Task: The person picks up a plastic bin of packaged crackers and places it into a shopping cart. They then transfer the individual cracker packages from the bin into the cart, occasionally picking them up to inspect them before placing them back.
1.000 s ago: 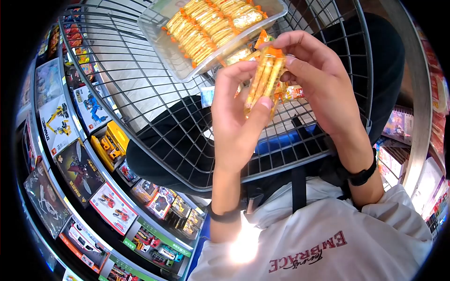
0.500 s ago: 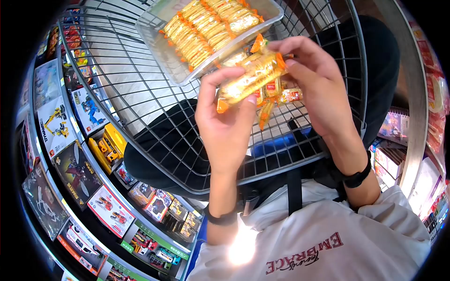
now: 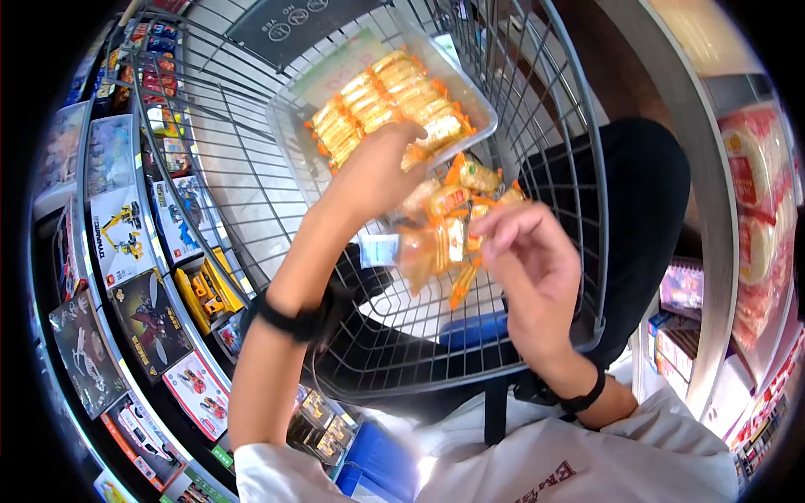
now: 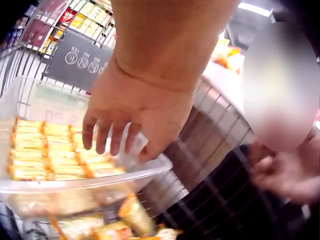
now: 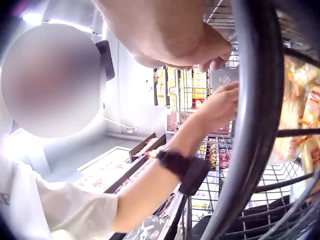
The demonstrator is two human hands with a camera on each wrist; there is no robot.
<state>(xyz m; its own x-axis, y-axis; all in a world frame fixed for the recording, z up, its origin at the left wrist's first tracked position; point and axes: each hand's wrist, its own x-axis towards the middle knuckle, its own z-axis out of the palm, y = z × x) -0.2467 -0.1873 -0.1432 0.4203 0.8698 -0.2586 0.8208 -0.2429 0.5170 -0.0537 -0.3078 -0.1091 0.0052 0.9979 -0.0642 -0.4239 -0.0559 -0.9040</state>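
Head view, left hand: relaxed over clear tub
Tub walls: likely keep snack packets in rows
Right hand: loosely curled, apparently empty

Tub: clear, open-topped, in cart. Packs inside: yellow wrappers, orange ends, side by side in rows; left hand above nearest ones. Loose packs: jumbled beside tub, right hand near.

A yellow toy truck sits among boxed toys.
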